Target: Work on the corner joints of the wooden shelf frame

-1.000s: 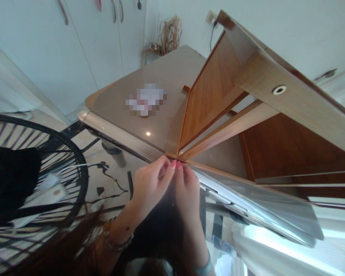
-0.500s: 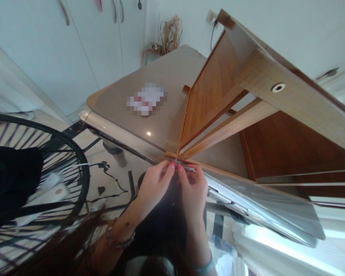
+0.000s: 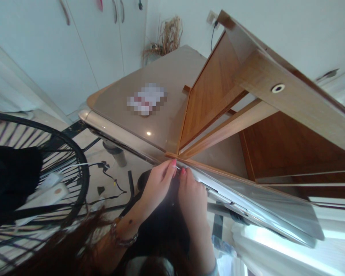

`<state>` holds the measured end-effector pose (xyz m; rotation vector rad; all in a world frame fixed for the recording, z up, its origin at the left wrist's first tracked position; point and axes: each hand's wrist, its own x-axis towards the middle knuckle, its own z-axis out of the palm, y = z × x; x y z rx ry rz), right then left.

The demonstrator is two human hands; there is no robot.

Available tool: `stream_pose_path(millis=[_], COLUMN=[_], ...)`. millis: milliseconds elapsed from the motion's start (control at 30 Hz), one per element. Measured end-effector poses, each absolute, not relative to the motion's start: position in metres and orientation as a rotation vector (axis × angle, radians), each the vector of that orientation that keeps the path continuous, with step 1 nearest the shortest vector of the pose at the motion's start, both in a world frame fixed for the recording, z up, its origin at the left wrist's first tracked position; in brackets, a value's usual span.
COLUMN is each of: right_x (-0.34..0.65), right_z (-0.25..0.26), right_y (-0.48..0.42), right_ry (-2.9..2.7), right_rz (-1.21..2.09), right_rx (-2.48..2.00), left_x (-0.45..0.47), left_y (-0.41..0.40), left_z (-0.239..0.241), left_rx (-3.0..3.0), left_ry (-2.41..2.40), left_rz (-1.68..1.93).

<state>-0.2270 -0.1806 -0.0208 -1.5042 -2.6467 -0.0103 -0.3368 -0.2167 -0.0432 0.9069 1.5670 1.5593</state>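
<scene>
My left hand (image 3: 156,186) and my right hand (image 3: 191,191) meet at the near corner of a wooden furniture frame (image 3: 215,88) that stands on a glossy beige table (image 3: 161,76). Both hands have their fingertips pinched together right at that corner, on a small metal part I cannot make out. The wooden panels (image 3: 293,149) rise to the right of my hands. A white round fitting (image 3: 277,88) sits in the upper rail.
A blurred paper (image 3: 146,99) lies on the table's middle. A black wire chair (image 3: 37,184) with dark cloth stands at the left. Cables (image 3: 109,180) lie on the floor below the table edge. White cupboard doors (image 3: 83,38) and dried plants (image 3: 166,36) are behind.
My right hand showed a thin metal piece half a second ago; it has since turned and closed over it at the corner. My left hand stays pinched at the same spot.
</scene>
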Motion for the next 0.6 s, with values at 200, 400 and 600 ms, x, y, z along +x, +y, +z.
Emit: stream_pose_path(millis=[200, 400, 600], right_x=[-0.227, -0.225, -0.218], right_z=[-0.026, -0.022, -0.019], right_y=[-0.182, -0.181, -0.17], right_ry=[-2.646, -2.71, -2.71], right_rz=[0.036, -0.095, -0.01], right_rx=[-1.492, -1.48, -1.288], left_x=[-0.339, -0.336, -0.33], left_y=[-0.219, -0.214, -0.21], left_z=[-0.041, -0.043, -0.046], left_rx=[1.036, 0.837, 0.672], left_ry=[1.735, 1.555, 1.484], left_rz=[1.51, 1.63, 1.704])
